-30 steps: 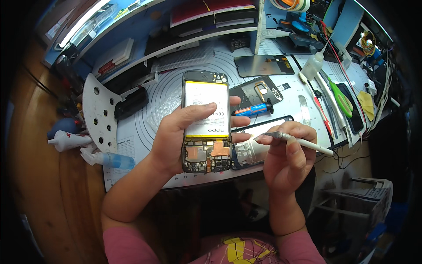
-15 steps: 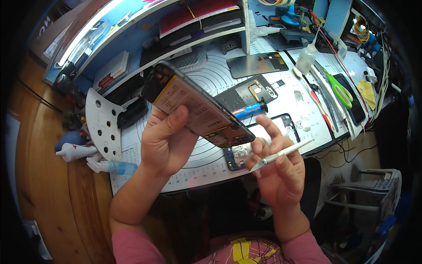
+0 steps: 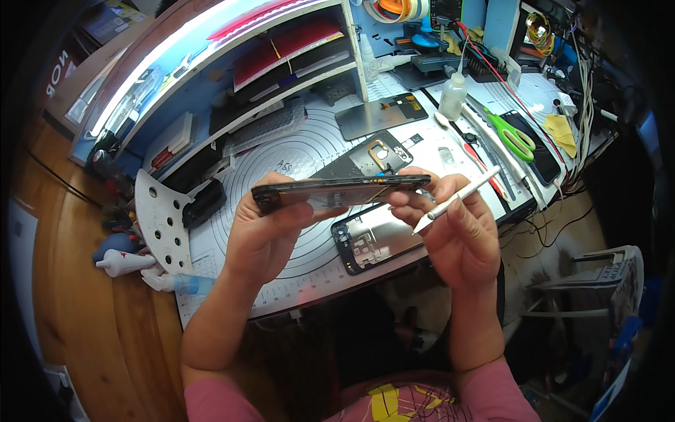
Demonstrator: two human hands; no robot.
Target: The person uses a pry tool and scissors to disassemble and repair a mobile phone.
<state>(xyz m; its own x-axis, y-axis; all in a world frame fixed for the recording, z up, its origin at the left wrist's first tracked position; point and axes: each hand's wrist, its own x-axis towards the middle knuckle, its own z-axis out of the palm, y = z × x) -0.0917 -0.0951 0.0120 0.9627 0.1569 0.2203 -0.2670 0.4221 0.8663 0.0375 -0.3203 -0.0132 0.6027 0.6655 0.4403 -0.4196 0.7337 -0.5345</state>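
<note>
My left hand [image 3: 264, 239] grips an opened phone [image 3: 330, 188] by its left end, thumb in front. The phone is turned nearly edge-on above the bench, so little of its battery side shows. At its right end are the fingertips of my right hand [image 3: 464, 243]; whether they press on it I cannot tell. That hand also holds a white-handled craft knife [image 3: 464, 193], its blade pointing down to the left. Below the phone lies a phone frame [image 3: 401, 240] with a silver inner plate. Partly hidden behind the phone is a dark back cover [image 3: 351, 162].
A screen panel [image 3: 362, 123] lies farther back on the marked mat [image 3: 281, 281]. To the right are green-handled scissors [image 3: 517, 141], a dark phone [image 3: 545, 165] and a dropper bottle [image 3: 453, 95]. A perforated white holder [image 3: 165, 211] and a spray bottle [image 3: 186, 283] stand at left.
The phone has swung from showing its battery side to nearly edge-on and level. My right fingers have come up to its right end, knife still in hand. The view has shifted slightly.
</note>
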